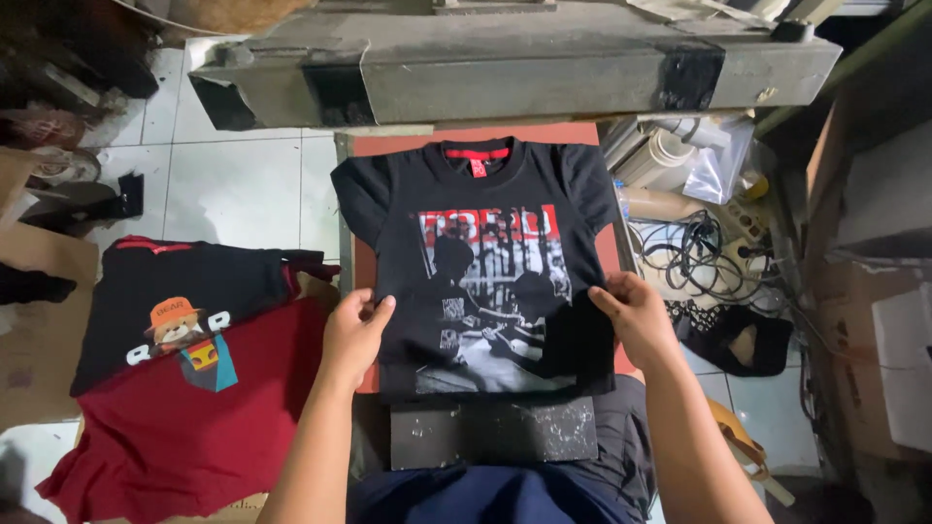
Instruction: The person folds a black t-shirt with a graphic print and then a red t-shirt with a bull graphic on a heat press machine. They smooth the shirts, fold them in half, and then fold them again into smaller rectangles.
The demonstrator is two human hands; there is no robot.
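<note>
White tiled floor, cluttered print corner. Black printed T-shirt [490, 262] lies flat on red press platen [361, 262] under raised heat plate [505, 73]. Left hand [354, 335] and right hand [636, 315] pinch shirt's side edges; step looks like smoothing and squaring. Shirt pile [175, 359] lies at left.

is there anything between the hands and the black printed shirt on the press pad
Nothing visible. The left hand already pinches the left edge of the black printed T-shirt, and the right hand pinches its right edge. The shirt lies flat on the red press pad, with the raised grey press plate above it.
</note>
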